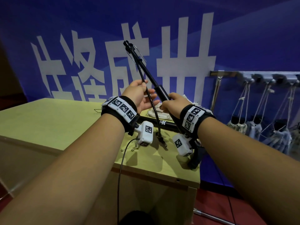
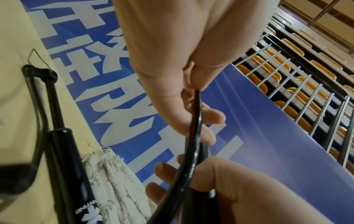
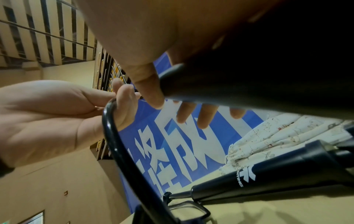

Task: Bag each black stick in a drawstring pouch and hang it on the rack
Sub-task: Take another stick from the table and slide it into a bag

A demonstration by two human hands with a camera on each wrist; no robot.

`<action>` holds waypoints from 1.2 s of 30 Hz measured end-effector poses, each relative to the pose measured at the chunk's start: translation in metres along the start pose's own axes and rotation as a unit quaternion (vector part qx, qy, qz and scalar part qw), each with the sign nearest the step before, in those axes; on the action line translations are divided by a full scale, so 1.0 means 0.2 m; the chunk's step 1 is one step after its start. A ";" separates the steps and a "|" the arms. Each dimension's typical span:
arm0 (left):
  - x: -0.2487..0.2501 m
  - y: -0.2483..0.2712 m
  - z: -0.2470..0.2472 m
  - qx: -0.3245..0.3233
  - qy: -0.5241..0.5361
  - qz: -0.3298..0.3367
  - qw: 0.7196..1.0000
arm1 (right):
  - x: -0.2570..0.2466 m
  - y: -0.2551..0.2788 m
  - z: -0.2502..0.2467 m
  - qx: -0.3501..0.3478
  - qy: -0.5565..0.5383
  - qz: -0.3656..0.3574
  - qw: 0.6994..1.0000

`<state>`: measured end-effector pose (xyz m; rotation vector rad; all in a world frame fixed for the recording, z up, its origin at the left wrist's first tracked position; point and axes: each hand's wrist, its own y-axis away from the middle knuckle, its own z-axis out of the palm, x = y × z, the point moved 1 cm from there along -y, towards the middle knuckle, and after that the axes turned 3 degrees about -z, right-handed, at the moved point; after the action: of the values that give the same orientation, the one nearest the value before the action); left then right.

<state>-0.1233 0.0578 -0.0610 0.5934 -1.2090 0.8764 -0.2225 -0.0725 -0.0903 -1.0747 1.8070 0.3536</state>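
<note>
Head view: right hand (image 1: 172, 103) is wrapped round the thick barrel of a black stick (image 1: 146, 71), holding it up at a slant w/ the thin end toward the blue banner (image 1: 243, 38). Left hand (image 1: 139, 95) pinches the stick's black hose (image 1: 150, 101) between thumb and fingers, other fingers loose; the hose loops down to the table (image 1: 48, 120). Prob gathering the hose against the shaft so the lot fits a bag. A second black stick (image 1: 162, 123) lies flat on the table, beside a floral pouch (image 1: 155, 113). Rack (image 1: 259, 75) at right already carries several filled pouches on strings, well apart from the hands.

Left wrist view: thumb and forefinger (image 2: 172, 106) nip the hose (image 2: 191, 159), which runs down past the right hand (image 2: 239, 189). Second stick (image 2: 63, 151) and pouch (image 2: 114, 181) lie on the table at left, touching or nearly so.

Right wrist view: fingers (image 3: 203, 116) curl round the dark barrel (image 3: 249, 91); left hand (image 3: 57, 113) holds the hose (image 3: 118, 144) clear of it. Second stick (image 3: 249, 177) and pouch (image 3: 277, 136) below. Bagging of the held stick not yet begun, I'd say
</note>
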 end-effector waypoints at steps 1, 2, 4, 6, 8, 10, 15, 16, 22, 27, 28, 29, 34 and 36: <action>0.01 0.02 0.03 -0.007 -0.002 0.003 1.000 | 0.00 0.01 -0.02 0.011 -0.013 0.000 1.000; 0.03 0.03 0.05 -0.015 -0.002 0.007 1.000 | 0.00 0.02 -0.03 0.024 -0.031 0.001 0.999; 0.06 0.07 0.11 -0.029 -0.002 0.013 0.999 | -0.01 0.04 -0.07 0.044 -0.068 0.002 0.997; 0.08 0.11 0.17 -0.041 -0.005 0.016 0.999 | -0.02 0.08 -0.12 0.051 -0.084 0.000 0.995; 0.10 0.15 0.24 -0.050 -0.013 0.020 0.998 | -0.03 0.12 -0.18 0.053 -0.092 -0.005 0.994; 0.12 0.19 0.31 -0.060 -0.023 0.028 0.998 | -0.04 0.16 -0.25 0.061 -0.102 -0.008 0.993; 0.13 0.26 0.46 -0.071 -0.038 0.034 0.996 | -0.02 0.24 -0.36 0.082 -0.137 -0.019 0.987; 0.13 0.27 0.48 -0.072 -0.036 0.034 0.996 | 0.00 0.24 -0.37 0.087 -0.147 -0.016 0.985; 0.05 0.29 0.68 -0.107 -0.059 0.023 0.992 | 0.17 0.33 -0.54 0.118 -0.174 0.016 0.977; -0.13 0.30 0.89 -0.144 -0.059 -0.004 0.988 | 0.37 0.42 -0.67 0.157 -0.130 0.018 0.979; -0.17 0.29 0.93 -0.151 -0.057 -0.010 0.987 | 0.42 0.43 -0.69 0.164 -0.115 0.015 0.980; -0.22 0.28 0.97 -0.159 -0.056 -0.014 0.986 | 0.46 0.44 -0.71 0.169 -0.105 0.014 0.980; -0.45 0.24 1.13 -0.184 -0.069 -0.042 0.980 | 0.70 0.48 -0.80 0.207 -0.080 0.033 0.974; -0.55 0.23 1.18 -0.190 -0.074 -0.053 0.978 | 0.80 0.50 -0.84 0.208 -0.084 0.045 0.974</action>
<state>-0.3010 -0.1331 -0.1055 0.4122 -1.4226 0.4970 -0.4227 -0.2063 -0.1655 -0.6515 1.6841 0.1061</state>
